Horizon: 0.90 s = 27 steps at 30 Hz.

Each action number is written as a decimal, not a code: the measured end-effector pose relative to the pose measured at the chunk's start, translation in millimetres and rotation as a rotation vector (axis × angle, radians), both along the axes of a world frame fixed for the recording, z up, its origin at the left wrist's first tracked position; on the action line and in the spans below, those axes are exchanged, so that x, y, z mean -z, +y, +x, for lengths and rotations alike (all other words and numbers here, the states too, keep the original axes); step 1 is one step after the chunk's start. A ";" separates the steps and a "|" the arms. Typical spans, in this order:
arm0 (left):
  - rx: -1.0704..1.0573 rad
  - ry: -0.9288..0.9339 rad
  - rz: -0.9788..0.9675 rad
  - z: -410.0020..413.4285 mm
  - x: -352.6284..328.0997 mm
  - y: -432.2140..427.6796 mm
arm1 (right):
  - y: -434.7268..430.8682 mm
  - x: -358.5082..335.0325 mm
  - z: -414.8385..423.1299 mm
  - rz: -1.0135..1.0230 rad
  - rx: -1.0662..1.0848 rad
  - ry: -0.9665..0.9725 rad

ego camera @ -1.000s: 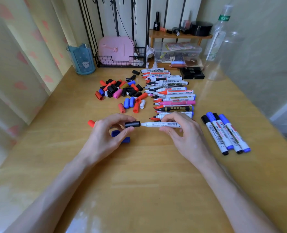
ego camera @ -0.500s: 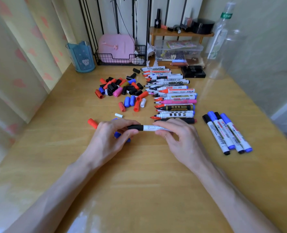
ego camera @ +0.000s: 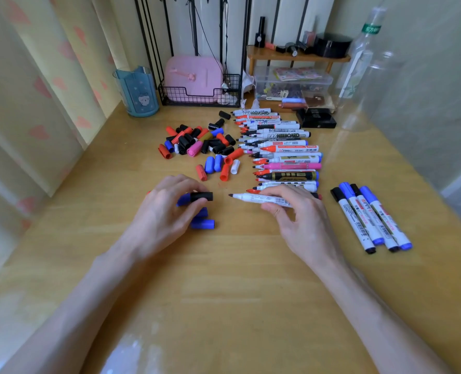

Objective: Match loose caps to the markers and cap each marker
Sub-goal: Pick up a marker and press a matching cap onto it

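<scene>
Head view, left hand [ego camera: 161, 214] pinching a stubby black plastic cap [ego camera: 201, 196] in curled fingers [ego camera: 175, 182], right hand [ego camera: 302, 220] gripping a slim white cylindrical marker [ego camera: 253, 197], its dark tip bare and apart from the cap, above a glossy wooden counter [ego camera: 224, 279], loose caps [ego camera: 197, 143] heaped beyond

left grip [ego camera: 164, 214], right grip [ego camera: 302, 220]: both curled, apart

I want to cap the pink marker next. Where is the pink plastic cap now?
In the head view, the pink plastic cap lies in the pile of loose caps, left of the marker row, beside black caps.
</scene>
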<state>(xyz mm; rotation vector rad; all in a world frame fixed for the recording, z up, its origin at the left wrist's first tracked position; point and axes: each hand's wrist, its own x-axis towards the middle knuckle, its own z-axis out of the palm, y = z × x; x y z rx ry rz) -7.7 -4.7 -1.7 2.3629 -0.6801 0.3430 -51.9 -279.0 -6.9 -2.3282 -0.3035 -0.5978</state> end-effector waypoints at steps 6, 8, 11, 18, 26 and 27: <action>-0.049 0.015 0.055 2.5 6.9 4.1 | 1.5 1.0 0.6 0.008 0.010 0.053; -0.065 0.016 0.049 2.6 6.9 4.5 | 2.1 2.3 0.8 0.008 0.005 0.068; -0.110 0.022 -0.028 4.3 5.5 5.2 | 2.7 3.4 1.0 0.006 -0.001 0.072; -0.281 -0.076 -0.045 56.2 1.9 -3.3 | 4.3 1.9 2.7 0.024 0.021 0.038; -0.443 -0.035 0.162 143.1 10.2 -6.9 | 0.0 4.1 6.3 0.061 0.055 0.017; -0.455 -0.036 0.184 146.6 11.2 -6.8 | -0.2 4.2 6.6 0.060 0.056 0.014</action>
